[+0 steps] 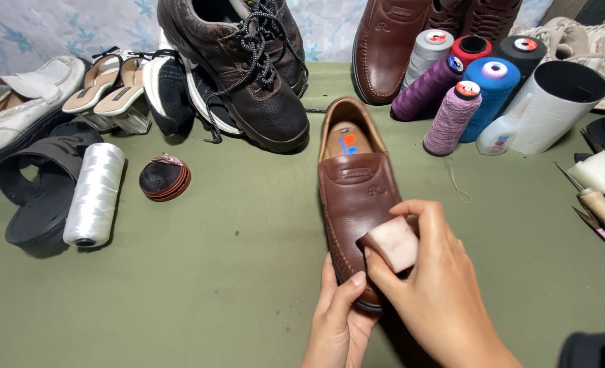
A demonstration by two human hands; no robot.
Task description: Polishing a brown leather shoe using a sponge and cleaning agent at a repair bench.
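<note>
- Brown leather loafer (354,197) lies mid-cloth on the green table cover (214,286), toe toward the wearer.
- Toe is clamped by the left hand (340,320), thumb on top.
- Pale sponge block (392,243) is pinched in the right hand (428,286) and pressed to the vamp.
- Risk: shoe may skid if the toe grip slackens; thread cones (452,88) nearby could be knocked over.

Six thread spools (451,117), two brown loafers (354,191), two black boots (248,75), two sandals (111,85), one sponge (392,243).
</note>
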